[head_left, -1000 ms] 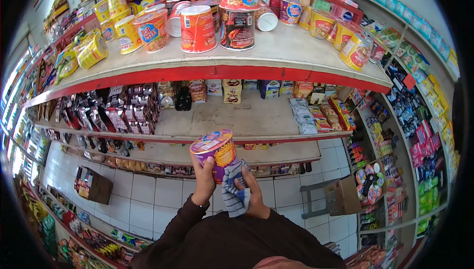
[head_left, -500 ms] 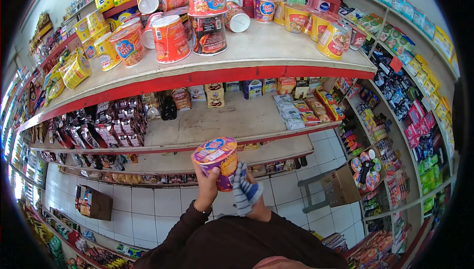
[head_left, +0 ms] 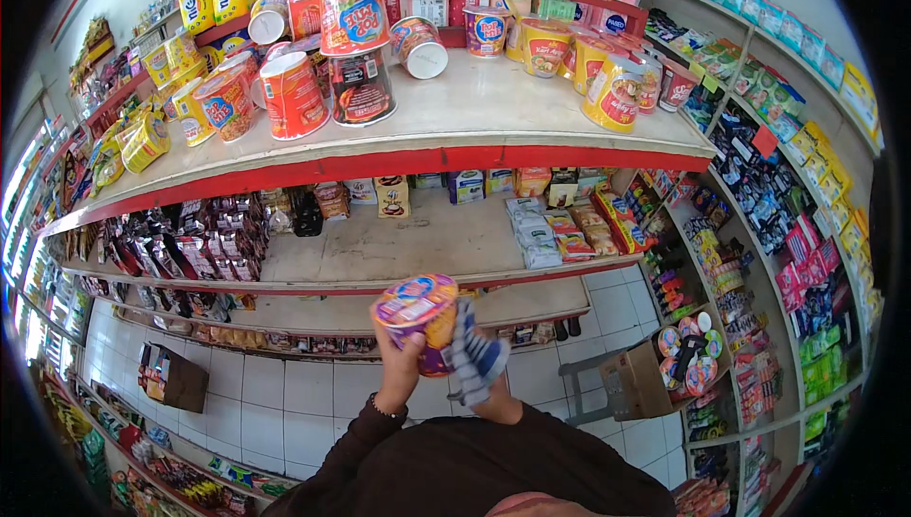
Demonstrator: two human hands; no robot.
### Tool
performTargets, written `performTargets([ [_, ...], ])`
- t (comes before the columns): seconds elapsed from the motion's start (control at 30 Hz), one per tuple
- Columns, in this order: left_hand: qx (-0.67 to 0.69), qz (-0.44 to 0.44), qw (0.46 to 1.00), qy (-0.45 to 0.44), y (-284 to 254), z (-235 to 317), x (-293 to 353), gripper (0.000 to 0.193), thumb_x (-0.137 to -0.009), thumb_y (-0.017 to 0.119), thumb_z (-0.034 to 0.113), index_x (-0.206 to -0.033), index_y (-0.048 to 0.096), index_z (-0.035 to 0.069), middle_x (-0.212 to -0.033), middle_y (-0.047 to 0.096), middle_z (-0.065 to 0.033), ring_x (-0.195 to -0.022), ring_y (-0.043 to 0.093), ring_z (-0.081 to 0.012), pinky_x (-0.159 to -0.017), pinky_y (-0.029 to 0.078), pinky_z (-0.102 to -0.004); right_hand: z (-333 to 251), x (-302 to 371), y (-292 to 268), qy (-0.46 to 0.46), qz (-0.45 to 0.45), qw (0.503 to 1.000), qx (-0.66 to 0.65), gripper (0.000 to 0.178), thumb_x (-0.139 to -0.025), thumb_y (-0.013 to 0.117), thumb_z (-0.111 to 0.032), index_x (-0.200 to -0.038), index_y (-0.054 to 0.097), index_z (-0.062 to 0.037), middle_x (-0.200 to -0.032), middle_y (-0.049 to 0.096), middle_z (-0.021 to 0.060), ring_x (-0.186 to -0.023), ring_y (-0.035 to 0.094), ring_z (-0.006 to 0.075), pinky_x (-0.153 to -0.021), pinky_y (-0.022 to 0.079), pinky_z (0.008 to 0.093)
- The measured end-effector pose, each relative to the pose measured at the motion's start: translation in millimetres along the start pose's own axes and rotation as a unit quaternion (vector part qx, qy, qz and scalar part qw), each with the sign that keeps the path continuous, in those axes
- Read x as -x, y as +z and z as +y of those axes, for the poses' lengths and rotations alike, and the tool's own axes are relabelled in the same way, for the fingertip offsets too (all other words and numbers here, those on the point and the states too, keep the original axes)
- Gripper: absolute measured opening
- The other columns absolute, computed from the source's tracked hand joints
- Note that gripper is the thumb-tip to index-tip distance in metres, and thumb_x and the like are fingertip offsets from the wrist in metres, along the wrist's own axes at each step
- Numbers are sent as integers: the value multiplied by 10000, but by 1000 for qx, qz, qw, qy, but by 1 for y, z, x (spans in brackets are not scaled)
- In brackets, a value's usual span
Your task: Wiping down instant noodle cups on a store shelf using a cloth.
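My left hand (head_left: 397, 365) is closed round a purple and orange instant noodle cup (head_left: 434, 327), its thumb on the near side. The cup is tilted, its printed lid facing up. In my right hand (head_left: 500, 405) is a striped blue and white cloth (head_left: 472, 351), bunched against the right side of the cup. The cloth covers most of that hand's fingers. Both hands are in front of the shelf unit, below the edge of its top board (head_left: 455, 158).
Noodle cups in red (head_left: 292, 98) and yellow (head_left: 612, 95) stand or lie along the top board. Coffee packs and sachets (head_left: 220, 237) fill parts of the lower shelf. On the right, a cardboard box (head_left: 641, 379) of cups rests on a grey stool (head_left: 581, 389). Another box (head_left: 173, 378) stands on the tiled floor.
The view has shifted a little, so the shelf appears moved left. My left hand still holds the cup; the cloth has shifted slightly along its right side.
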State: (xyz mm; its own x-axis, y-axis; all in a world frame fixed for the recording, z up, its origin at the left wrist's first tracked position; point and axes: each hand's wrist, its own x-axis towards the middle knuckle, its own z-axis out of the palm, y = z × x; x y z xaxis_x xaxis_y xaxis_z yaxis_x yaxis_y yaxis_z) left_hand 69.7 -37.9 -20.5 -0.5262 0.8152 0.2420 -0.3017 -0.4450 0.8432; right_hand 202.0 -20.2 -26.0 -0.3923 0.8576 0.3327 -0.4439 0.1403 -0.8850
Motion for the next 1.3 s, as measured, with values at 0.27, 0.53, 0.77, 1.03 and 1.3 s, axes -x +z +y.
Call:
performTargets([
  [0.27,-33,9,999,-37,48,-29,27,789,-810,706,249,-1380,209,25,-1305,404,-129,-1185,429,-196,-1002,365,-336,-31,-9,-57,-96,-33,988,117,448,-933,516,-122,-1342,429,40,-1336,474,151,-1198,481,216,-1013,353,336],
  [0.53,15,15,1000,-21,104,-53,25,704,-845,664,275,-1357,250,24,-1265,433,-128,-1156,448,-184,-979,379,-320,-28,12,-102,24,46,995,-91,413,-962,464,-112,-1345,425,41,-1372,447,158,-1256,443,214,-1043,338,346],
  [0.77,-23,2,999,-24,148,-89,54,755,-854,644,241,-1407,177,23,-1294,418,-130,-1175,435,-187,-1003,361,-326,-83,2,-163,-130,-34,970,201,413,-948,417,-26,-1353,414,50,-1363,455,179,-1249,455,232,-1042,325,326],
  [1.03,74,32,995,-58,165,-97,64,702,-884,604,202,-1415,176,30,-1302,419,-137,-1184,447,-202,-1005,372,-342,-40,27,-202,-46,-18,971,233,376,-973,416,-68,-1321,440,73,-1372,450,171,-1275,426,238,-1066,302,333],
  [1.3,47,20,995,-81,184,-100,71,623,-869,621,189,-1353,255,49,-1253,448,-123,-1127,479,-189,-980,407,-342,-75,12,-208,30,29,998,57,351,-964,445,-60,-1285,460,82,-1341,487,141,-1246,440,188,-1031,334,324],
])
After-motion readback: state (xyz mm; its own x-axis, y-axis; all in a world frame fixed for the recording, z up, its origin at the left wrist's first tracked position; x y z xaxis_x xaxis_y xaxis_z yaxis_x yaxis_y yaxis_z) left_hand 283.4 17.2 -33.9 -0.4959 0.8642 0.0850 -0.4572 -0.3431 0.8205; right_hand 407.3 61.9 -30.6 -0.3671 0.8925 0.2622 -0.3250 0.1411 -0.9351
